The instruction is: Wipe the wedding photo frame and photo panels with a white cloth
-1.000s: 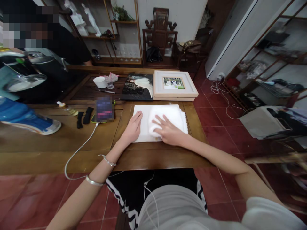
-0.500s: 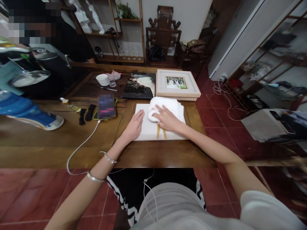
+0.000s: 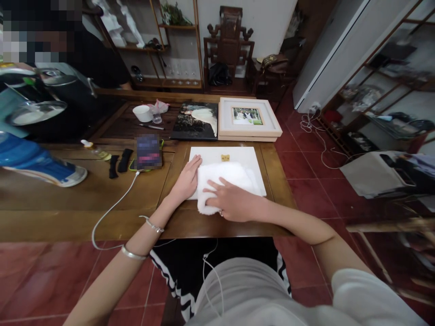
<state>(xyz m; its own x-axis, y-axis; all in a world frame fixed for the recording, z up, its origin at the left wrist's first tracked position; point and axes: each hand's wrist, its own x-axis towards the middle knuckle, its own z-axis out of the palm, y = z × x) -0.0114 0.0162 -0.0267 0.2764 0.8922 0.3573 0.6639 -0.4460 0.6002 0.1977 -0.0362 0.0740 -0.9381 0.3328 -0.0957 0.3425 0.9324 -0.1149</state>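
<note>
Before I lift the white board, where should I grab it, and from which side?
Probably by its left and right edges, coming from both sides: the white board lies flat on the table, so its rim looks the likeliest hold. The left hand rests at the left edge; the white cloth overhangs the near edge, making that side awkward.

The bare right hand (image 3: 233, 199) is resting with spread fingers on a folded, fluffy white cloth (image 3: 231, 170), which is covering much of a flat white rectangular panel (image 3: 243, 155) and overhanging its near edge. A small gold-coloured piece (image 3: 225, 158) is showing on the panel just beyond the cloth. The bare left hand (image 3: 188, 180) is lying along the panel's left edge. Farther back, a dark rectangular photo print (image 3: 199, 120) is lying beside a pale, white-matted picture frame (image 3: 272, 127) on the brown wooden table (image 3: 136, 199).
</note>
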